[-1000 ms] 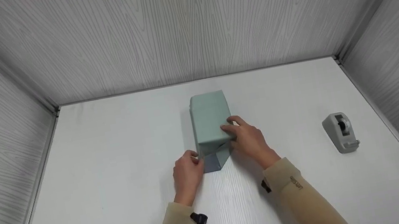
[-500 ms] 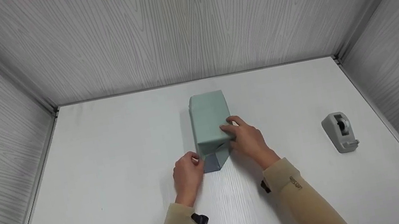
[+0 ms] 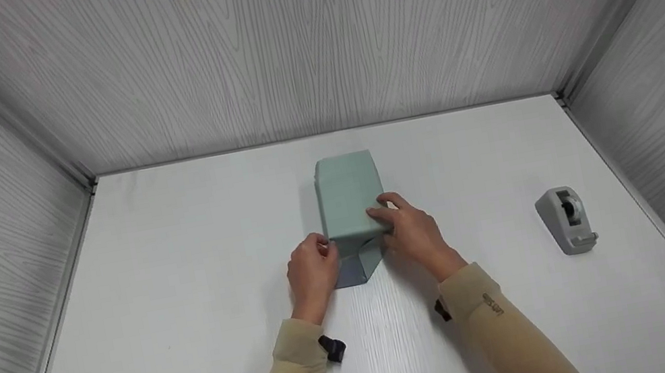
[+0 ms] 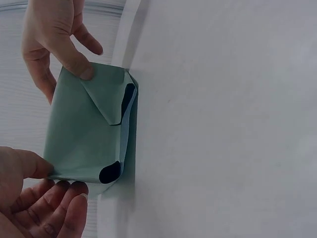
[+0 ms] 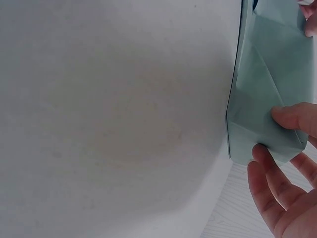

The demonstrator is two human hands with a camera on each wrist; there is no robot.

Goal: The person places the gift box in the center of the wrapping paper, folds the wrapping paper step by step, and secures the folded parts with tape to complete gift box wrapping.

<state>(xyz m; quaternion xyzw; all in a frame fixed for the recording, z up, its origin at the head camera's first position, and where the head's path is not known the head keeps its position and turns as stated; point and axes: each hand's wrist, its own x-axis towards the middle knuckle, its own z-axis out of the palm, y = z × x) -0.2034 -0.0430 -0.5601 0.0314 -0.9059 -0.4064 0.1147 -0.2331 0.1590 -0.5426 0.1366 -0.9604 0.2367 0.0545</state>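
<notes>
Here's the green parcel [image 3: 349, 194], right between the two hands and reaching beyond them, resting on the white tabletop [image 3: 184, 274]. The left hand [image 3: 312, 273] has it by the near left edge, thumb and fingers pinching the paper there. Over on the opposite side, the right hand [image 3: 415, 235] grips the near right corner, thumb pressing the end, fingers spread along the side. Between the hands, a bluish-grey flap [image 3: 350, 272] sticks out toward the person, and the left wrist view catches a slanted fold [image 4: 106, 94] of paper just beside the right thumb. Well off to the right of the right hand stands a grey tape dispenser [image 3: 565, 234], untouched. Tan sleeves [image 3: 501, 327] cover both forearms.
</notes>
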